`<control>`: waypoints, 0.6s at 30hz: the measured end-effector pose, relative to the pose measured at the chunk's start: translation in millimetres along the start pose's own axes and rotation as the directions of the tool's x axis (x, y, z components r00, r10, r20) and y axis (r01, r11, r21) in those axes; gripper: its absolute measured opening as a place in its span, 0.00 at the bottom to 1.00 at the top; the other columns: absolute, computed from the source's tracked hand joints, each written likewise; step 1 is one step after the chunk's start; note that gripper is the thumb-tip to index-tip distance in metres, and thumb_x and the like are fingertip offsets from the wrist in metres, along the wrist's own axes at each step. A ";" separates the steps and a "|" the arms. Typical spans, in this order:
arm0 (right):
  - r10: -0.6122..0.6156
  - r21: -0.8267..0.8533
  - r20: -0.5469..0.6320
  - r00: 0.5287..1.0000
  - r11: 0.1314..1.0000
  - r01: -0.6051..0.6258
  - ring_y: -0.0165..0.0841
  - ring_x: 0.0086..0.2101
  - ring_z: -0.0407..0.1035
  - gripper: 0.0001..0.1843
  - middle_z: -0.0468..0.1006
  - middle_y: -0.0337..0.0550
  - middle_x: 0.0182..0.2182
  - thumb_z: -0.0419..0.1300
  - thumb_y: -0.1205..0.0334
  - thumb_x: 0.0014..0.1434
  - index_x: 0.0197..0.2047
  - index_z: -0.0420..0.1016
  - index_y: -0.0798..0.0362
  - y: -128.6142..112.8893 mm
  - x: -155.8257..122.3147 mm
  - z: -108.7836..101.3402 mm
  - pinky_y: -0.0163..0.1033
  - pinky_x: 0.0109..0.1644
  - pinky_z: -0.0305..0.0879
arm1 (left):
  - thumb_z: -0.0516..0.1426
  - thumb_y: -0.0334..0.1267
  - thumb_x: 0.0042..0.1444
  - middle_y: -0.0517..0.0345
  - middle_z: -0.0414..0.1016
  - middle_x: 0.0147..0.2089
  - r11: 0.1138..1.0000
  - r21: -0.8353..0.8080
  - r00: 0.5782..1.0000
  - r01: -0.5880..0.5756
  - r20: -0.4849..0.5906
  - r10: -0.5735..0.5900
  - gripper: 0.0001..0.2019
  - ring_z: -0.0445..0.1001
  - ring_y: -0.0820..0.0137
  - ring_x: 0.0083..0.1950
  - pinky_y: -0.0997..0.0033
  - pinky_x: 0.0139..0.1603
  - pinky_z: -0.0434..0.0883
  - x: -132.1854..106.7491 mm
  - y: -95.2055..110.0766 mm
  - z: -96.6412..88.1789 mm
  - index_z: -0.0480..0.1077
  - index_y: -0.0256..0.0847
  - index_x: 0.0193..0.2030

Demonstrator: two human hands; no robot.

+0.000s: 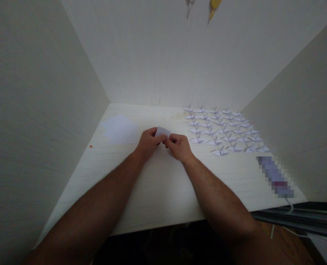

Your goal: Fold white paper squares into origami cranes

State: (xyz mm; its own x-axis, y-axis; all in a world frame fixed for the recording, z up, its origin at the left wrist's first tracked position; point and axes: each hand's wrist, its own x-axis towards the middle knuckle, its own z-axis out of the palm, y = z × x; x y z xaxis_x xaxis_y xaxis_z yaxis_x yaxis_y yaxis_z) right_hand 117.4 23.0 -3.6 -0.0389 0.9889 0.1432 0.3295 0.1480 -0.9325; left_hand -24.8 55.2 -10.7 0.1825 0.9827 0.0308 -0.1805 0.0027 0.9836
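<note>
A small folded piece of white paper (pixel 162 131) is held just above the pale desk (pixel 157 187), near its middle. My left hand (pixel 149 142) pinches the paper's left side with thumb and fingers closed on it. My right hand (pixel 179 145) grips the paper's lower right edge, fingers curled. Both hands touch each other at the fingertips. The lower part of the paper is hidden behind my fingers.
Several rows of small white folded paper cranes (pixel 224 129) lie at the back right of the desk. A flat sheet of white paper (pixel 119 129) lies to the left. A blurred-out object (pixel 276 176) sits at the right edge. Walls close in on three sides.
</note>
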 end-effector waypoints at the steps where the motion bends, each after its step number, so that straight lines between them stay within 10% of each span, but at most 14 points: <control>1: 0.004 -0.003 0.006 1.000 1.000 -0.004 0.25 0.20 0.53 0.19 0.62 0.33 0.15 0.59 0.51 0.53 0.18 0.65 0.53 0.3 0.1 0.1 0.33 0.24 0.48 | 0.66 0.38 0.42 0.64 0.67 0.22 1.000 0.017 1.000 0.001 0.022 -0.001 0.09 0.62 0.77 0.23 0.75 0.25 0.58 0.1 0.0 -0.6 0.70 0.37 0.24; 18: 0.012 -0.041 0.113 0.994 0.999 -0.007 0.24 0.19 0.52 0.16 0.57 0.31 0.14 0.60 0.57 0.51 0.17 0.62 0.53 0.5 -1.2 0.9 0.33 0.23 0.45 | 0.62 0.44 0.47 0.60 0.70 0.26 0.979 -0.202 0.992 -0.012 -0.124 -0.013 0.11 0.66 0.75 0.26 0.75 0.25 0.62 3.0 3.9 3.5 0.74 0.38 0.27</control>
State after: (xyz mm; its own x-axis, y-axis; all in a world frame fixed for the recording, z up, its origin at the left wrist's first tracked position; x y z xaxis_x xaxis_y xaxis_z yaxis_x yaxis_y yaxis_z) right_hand 116.8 22.0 -4.6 -0.1412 0.9855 0.0941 0.3684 0.1405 -0.9190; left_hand -21.6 57.5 -6.1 0.0632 0.9980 -0.0044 -0.3741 0.0277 0.9270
